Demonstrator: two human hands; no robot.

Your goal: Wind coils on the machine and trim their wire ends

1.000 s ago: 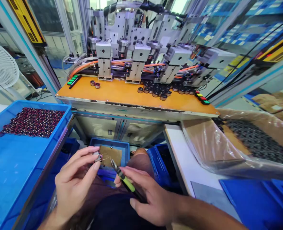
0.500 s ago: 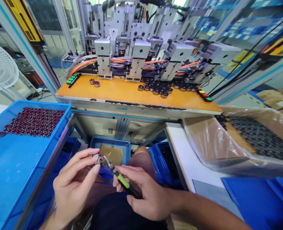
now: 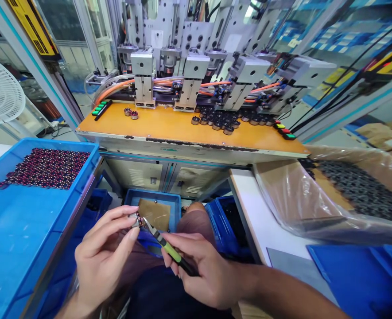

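Observation:
My left hand is closed, pinching a small round metal part with dark and reddish bits along its edge between thumb and fingers. My right hand is wrapped around a pair of cutting pliers with green and black handles. The pliers' pointed jaws reach up to the right side of the small part, close to a thin copper-coloured bit there. Whether the jaws touch it I cannot tell. Both hands are above my lap, in front of a blue tray with brown cardboard in it.
A machine with several metal presses stands over an orange worktop, which carries dark round parts. At left, a blue bin holds many small reddish parts. A plastic-lined carton of black parts is at right.
My right hand and the pliers have shifted slightly to the right and down. My left hand keeps its pinch on the small part almost in place.

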